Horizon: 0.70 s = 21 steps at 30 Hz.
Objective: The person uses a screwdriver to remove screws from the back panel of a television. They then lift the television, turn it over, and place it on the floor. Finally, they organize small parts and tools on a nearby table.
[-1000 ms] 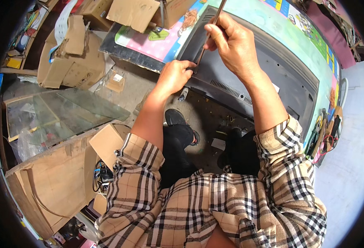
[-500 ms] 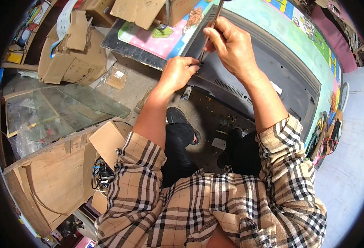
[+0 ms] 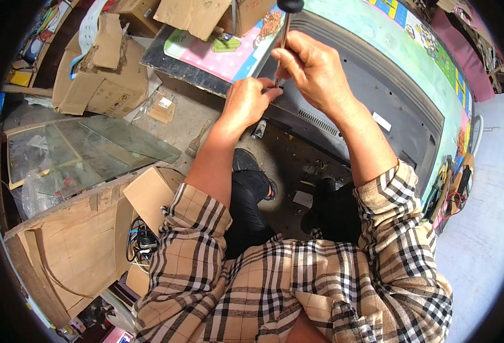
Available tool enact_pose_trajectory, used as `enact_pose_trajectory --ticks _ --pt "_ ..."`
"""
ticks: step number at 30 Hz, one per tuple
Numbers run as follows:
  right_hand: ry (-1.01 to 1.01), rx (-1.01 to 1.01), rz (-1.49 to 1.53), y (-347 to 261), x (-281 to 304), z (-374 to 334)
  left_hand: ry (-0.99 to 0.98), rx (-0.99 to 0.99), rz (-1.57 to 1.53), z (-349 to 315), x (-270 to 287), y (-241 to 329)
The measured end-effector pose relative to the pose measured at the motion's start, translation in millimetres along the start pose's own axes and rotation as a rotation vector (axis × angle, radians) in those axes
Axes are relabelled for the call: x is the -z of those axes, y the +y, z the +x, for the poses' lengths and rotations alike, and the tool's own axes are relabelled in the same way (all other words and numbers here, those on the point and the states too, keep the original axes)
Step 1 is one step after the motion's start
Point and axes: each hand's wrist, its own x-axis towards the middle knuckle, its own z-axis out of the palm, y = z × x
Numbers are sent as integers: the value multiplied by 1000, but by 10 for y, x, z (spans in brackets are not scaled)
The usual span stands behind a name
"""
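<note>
A screwdriver [image 3: 288,26] with a thin metal shaft and a rounded black end stands nearly upright over the near left corner of a dark grey panel [image 3: 372,94]. My right hand [image 3: 318,68] is closed around its shaft, thumb and forefinger pinching it. At the shaft's lower end, by the panel's edge, the fingertips of my left hand [image 3: 249,103] are pinched together. Whether a screw sits between them is hidden. The panel, which looks like the back cover of a flat television, has vent slots, small holes and a white label [image 3: 382,121].
The panel lies on a table with a colourful printed cover [image 3: 212,54]. Cardboard boxes [image 3: 100,86] stand at the left, above glass sheets [image 3: 103,143] and a wooden box [image 3: 72,257]. Hand tools [image 3: 449,188] and copper-coloured wire [image 3: 271,24] lie by the panel.
The screwdriver has tilted more upright, its black end coming further into view. My right hand has shifted slightly left and down; my left hand stays at the panel's corner.
</note>
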Motion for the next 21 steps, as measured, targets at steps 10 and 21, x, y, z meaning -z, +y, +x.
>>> enact_pose_trajectory --ticks 10,21 --pt "-78 104 -124 -119 12 -48 19 -42 41 -64 44 32" --pt "91 -60 -172 63 -62 -31 104 -73 -9 2 -14 102"
